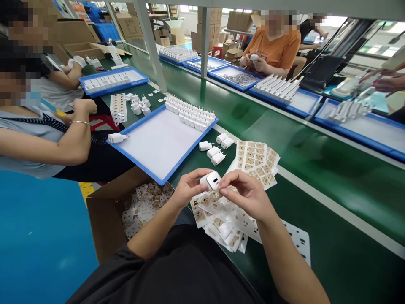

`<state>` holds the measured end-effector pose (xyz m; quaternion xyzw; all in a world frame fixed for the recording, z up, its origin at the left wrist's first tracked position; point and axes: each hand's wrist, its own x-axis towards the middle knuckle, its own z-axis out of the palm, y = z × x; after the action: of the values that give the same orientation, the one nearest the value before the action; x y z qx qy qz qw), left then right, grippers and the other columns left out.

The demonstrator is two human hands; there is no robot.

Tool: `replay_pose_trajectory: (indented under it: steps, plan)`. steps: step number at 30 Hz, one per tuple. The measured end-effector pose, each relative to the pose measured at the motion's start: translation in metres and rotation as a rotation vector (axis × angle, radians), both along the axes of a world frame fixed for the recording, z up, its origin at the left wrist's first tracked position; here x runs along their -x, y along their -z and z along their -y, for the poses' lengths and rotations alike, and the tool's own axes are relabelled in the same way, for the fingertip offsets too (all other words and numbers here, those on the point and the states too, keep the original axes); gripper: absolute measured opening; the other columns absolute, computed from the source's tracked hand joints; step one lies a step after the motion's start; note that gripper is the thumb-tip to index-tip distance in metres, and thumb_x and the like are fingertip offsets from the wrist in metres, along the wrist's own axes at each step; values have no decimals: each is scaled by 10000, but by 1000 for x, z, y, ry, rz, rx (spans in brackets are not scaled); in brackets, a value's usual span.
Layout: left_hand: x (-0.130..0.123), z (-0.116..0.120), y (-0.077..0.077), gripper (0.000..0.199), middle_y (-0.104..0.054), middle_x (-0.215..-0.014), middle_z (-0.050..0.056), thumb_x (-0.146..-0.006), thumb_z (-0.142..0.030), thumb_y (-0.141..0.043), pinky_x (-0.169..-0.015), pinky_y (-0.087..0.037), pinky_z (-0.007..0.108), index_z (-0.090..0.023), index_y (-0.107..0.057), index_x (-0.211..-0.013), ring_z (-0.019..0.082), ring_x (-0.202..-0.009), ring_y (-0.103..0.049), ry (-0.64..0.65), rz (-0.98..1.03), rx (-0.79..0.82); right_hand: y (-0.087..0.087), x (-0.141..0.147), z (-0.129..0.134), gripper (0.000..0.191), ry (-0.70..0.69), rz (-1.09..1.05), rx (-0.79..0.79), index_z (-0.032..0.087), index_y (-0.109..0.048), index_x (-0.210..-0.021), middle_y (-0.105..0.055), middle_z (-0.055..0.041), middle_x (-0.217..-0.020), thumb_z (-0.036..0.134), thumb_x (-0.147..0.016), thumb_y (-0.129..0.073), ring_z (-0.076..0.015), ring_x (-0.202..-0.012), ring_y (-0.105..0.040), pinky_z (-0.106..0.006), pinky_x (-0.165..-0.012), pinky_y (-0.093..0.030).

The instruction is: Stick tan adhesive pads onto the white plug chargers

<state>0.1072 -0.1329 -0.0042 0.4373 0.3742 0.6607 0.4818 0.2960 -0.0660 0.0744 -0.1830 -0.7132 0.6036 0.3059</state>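
My left hand (187,188) grips a white plug charger (211,180), its face with the dark port turned up toward me. My right hand (246,192) is pinched at the charger's right edge; a small tan piece shows by the fingertips, but whether they hold it is unclear. Under both hands lie overlapping white sticker sheets (228,219) with tan cut-out shapes. More such sheets (253,154) are fanned out beyond my right hand. Several loose white chargers (214,154) lie just past my left hand on the green table.
A blue-rimmed tray (144,166) with rows of chargers (193,116) stands ahead left. Below the table edge, a cardboard box (103,219) holds discarded sheets. Co-workers sit at left and across the green belt (253,114), beside more blue trays (303,107).
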Motion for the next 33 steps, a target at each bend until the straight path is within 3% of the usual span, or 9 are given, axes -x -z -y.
replay_pose_trajectory:
  steps: [3,6,8,12,14,19,21,33]
  plan:
    - [-6,1,3,332,-656,-1159,88,-918,-457,-648,-938,-491,311,-220,-753,-1125,219,-1075,-606,-141,-61,-28,5,4,3,58,-56,-31,88,229,-662,-885,-642,-13,-859,247,-894,-717,-147,-762,-605,-289,-690,-490]
    - [-12,4,5,292,-673,-1029,48,-981,-425,-559,-835,-502,258,-248,-719,-1149,157,-917,-618,-268,-65,-18,9,8,6,89,-84,-85,171,224,-652,-868,-625,-11,-851,266,-879,-730,-139,-729,-578,-282,-657,-481]
    - [-14,7,5,329,-692,-1053,62,-980,-456,-548,-819,-517,270,-232,-703,-1164,170,-917,-637,-250,-104,-21,9,10,8,110,-84,-116,216,224,-645,-860,-617,-9,-832,285,-872,-737,-138,-704,-563,-280,-632,-474]
    - [-11,11,3,494,-699,-1221,120,-869,-472,-708,-960,-527,369,-203,-637,-1277,264,-1103,-661,-143,-229,-30,6,11,11,130,-107,-114,249,224,-642,-851,-619,-9,-810,306,-866,-741,-142,-698,-564,-286,-633,-481]
    - [-9,12,1,482,-709,-1231,118,-846,-418,-750,-1000,-516,382,-209,-640,-1266,270,-1130,-664,-170,-289,-42,4,11,13,129,-94,-85,232,224,-648,-855,-627,-12,-811,313,-866,-739,-151,-714,-579,-294,-650,-490]
    - [-7,17,-7,435,-708,-1250,108,-846,-327,-758,-979,-519,374,-237,-663,-1261,266,-1115,-668,-219,-497,-101,2,8,13,60,204,-48,66,245,-660,-878,-634,-5,-855,275,-888,-711,-160,-800,-596,-305,-749,-494]
    - [-7,19,-12,445,-714,-1229,105,-837,-300,-770,-939,-530,361,-241,-663,-1264,256,-1077,-676,-207,-562,-117,3,7,12,47,261,-39,43,249,-660,-883,-646,-8,-886,266,-890,-704,-171,-852,-612,-316,-794,-499]
    - [-9,18,-22,486,-723,-1207,96,-828,-246,-782,-922,-533,351,-251,-633,-1290,237,-1068,-682,-217,-650,-238,2,10,14,55,264,2,31,238,-655,-880,-673,-14,-886,282,-887,-687,-179,-848,-645,-327,-796,-526]
